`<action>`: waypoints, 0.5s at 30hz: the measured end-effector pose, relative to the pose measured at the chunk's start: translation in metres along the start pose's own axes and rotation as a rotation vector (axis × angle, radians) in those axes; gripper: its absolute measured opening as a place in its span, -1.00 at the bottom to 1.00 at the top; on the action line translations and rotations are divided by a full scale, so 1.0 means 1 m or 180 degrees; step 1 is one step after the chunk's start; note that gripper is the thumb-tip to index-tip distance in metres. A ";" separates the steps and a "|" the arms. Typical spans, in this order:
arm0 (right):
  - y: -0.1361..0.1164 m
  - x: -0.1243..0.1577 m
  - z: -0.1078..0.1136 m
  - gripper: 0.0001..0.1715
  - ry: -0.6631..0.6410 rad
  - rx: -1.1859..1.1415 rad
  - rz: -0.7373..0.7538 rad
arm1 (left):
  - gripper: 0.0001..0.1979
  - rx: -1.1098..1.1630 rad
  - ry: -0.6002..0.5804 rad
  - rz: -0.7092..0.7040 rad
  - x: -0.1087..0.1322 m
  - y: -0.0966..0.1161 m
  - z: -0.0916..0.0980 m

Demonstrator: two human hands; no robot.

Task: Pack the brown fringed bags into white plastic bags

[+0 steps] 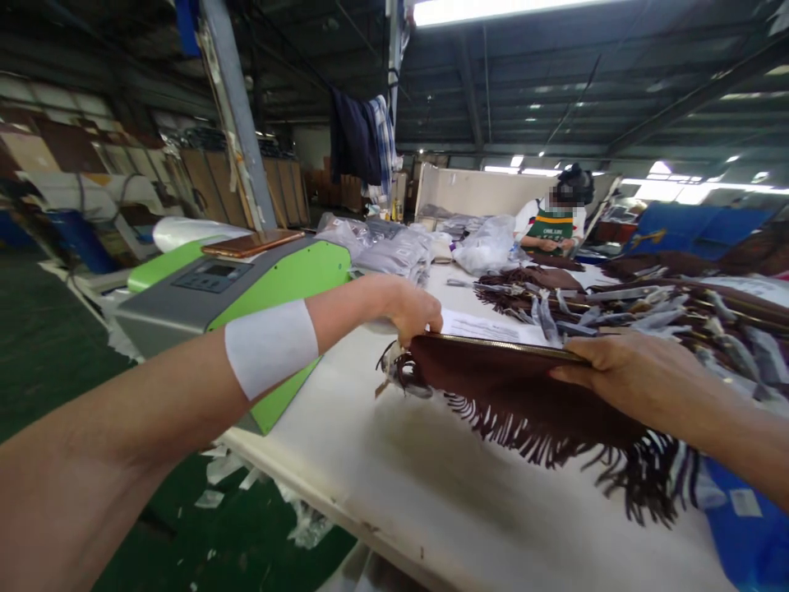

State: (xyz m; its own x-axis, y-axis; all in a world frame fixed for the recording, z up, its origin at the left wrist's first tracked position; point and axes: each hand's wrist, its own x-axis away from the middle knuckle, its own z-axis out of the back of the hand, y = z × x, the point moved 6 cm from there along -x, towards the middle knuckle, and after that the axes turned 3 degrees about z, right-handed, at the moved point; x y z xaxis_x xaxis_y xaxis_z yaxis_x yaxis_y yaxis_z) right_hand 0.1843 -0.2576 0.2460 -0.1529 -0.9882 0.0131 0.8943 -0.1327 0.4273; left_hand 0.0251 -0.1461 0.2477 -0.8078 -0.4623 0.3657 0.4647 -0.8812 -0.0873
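A brown fringed bag (pixel 493 382) with a zip along its top edge is held a little above the white table (pixel 394 460). My left hand (pixel 410 311) is closed on its left top corner, by the zip end. My right hand (pixel 622 374) grips the bag's right end, fingers wrapped over the top edge. A white band circles my left forearm. Dark fringe hangs from the bag's lower edge and trails toward the right.
A green and grey machine (pixel 234 288) stands at the table's left end. A pile of similar brown bags (pixel 647 308) lies at the right, clear plastic bags (pixel 394 247) behind. Another person (pixel 555 222) works at the far end. A blue item (pixel 745 518) lies at the near right.
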 end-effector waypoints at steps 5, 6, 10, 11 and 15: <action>-0.001 -0.002 -0.005 -0.75 -0.0167 -0.0180 -0.0043 | -0.53 -0.0288 -0.0191 -0.0098 0.008 -0.007 -0.003; -0.001 -0.002 -0.007 -0.75 -0.0175 -0.0224 -0.0058 | -0.53 -0.0323 -0.0157 -0.0077 0.009 -0.007 -0.004; -0.001 -0.001 -0.014 -0.76 -0.0053 -0.0383 -0.0027 | -0.66 -0.0420 0.0178 0.0040 0.011 0.002 -0.014; -0.001 0.000 -0.014 -0.76 0.0016 -0.0404 -0.0004 | -0.70 -0.0427 0.0291 0.0074 0.011 0.005 -0.017; -0.001 0.002 -0.014 -0.73 0.0103 -0.0528 0.0108 | -0.74 -0.0373 0.0579 0.0165 0.006 0.012 -0.029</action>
State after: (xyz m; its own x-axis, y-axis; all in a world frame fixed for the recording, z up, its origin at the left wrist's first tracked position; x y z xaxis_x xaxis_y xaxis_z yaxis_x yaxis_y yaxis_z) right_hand 0.1889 -0.2606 0.2333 -0.1103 -0.9939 -0.0053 0.9563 -0.1075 0.2718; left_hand 0.0152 -0.1623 0.2223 -0.8411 -0.5081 0.1858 0.4704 -0.8564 -0.2127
